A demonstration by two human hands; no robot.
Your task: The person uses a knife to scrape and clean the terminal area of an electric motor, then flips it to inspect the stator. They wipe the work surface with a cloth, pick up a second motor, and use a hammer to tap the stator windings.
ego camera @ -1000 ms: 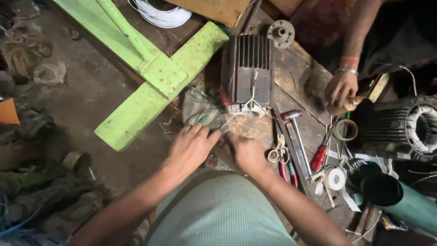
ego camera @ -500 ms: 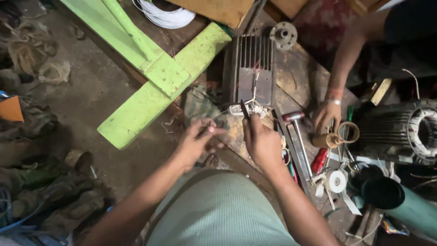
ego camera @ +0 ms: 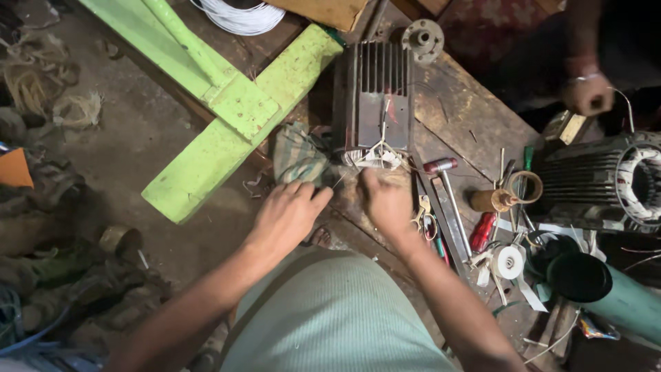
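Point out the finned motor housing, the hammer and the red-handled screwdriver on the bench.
finned motor housing (ego camera: 375, 96), head view, on the ribbed top face.
hammer (ego camera: 439, 165), head view, on its head.
red-handled screwdriver (ego camera: 482, 232), head view, on the red handle.

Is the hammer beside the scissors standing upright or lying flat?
Lying flat: the hammer rests lengthwise on the bench, head away from the person.
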